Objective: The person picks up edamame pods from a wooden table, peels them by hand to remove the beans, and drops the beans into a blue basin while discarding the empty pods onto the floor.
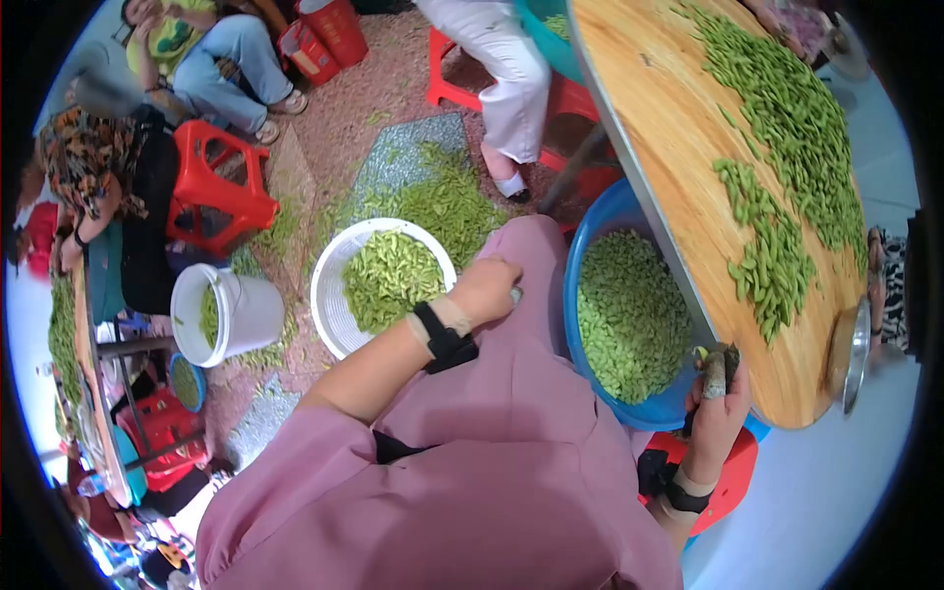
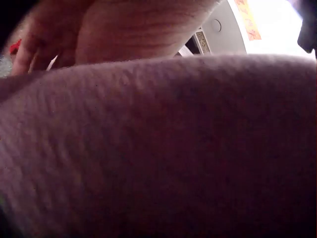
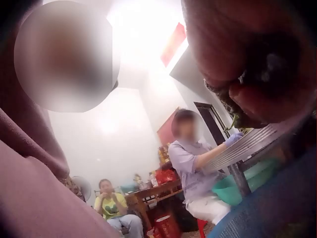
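In the head view, my left hand (image 1: 487, 293) rests on my pink-clad knee, its fingers loosely bent and holding nothing. A strap-mounted black device sits on that wrist. My right hand (image 1: 719, 405) is raised at the table edge beside the blue tub (image 1: 573, 295). Dark, stained coverings (image 1: 715, 376) wrap its fingertips, which pinch a small green bean pod (image 3: 238, 120), mostly hidden by the fingers in the right wrist view. Shelled green beans (image 1: 634, 315) fill much of the tub. Piles of pods (image 1: 772, 261) lie on the wooden table (image 1: 659, 108) nearby.
A white basket (image 1: 324, 305) of empty-looking pods stands left of my knee, with a white bucket (image 1: 251, 320) beyond it. Pods litter the floor (image 1: 452, 202). A red stool (image 1: 218, 187) and other seated people surround me. A metal bowl (image 1: 855, 359) sits at the table's right edge.
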`<act>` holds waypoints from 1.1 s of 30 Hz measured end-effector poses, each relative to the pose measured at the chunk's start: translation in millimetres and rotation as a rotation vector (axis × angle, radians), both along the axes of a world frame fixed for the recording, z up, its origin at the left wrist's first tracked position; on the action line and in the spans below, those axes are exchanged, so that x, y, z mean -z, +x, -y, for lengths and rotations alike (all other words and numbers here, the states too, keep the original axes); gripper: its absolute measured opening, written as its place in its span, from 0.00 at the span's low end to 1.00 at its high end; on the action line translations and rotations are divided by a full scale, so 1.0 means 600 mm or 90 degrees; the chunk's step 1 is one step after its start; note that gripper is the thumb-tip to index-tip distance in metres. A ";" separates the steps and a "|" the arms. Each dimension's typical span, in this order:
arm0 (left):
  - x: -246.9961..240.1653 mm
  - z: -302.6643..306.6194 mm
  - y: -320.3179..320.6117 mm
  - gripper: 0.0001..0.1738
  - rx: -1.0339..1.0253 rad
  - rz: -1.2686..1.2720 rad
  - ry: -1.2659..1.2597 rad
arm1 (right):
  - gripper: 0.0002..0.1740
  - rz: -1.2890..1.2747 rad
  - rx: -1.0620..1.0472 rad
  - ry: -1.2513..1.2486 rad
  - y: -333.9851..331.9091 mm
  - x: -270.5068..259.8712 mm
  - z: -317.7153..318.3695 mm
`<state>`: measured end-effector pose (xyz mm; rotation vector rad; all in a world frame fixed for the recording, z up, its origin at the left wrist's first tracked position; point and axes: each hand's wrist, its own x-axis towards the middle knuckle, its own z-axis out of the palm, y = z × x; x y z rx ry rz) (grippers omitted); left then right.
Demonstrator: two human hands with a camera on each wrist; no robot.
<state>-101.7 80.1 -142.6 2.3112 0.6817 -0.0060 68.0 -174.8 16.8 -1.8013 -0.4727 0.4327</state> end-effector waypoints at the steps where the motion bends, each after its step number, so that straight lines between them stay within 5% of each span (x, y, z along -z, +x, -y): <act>1: 0.010 0.002 0.008 0.15 -0.012 0.003 -0.008 | 0.11 0.003 -0.012 -0.008 0.001 0.002 0.003; 19: 0.046 0.008 0.074 0.11 0.043 0.076 0.018 | 0.08 -0.022 -0.028 -0.132 -0.022 -0.011 -0.025; 29: 0.093 0.011 0.185 0.15 0.119 -0.100 0.060 | 0.07 -0.037 -0.030 -0.140 -0.037 -0.016 -0.022; 33: 0.127 0.016 0.198 0.14 0.041 -0.072 0.107 | 0.05 -0.035 -0.017 -0.165 -0.037 -0.019 -0.015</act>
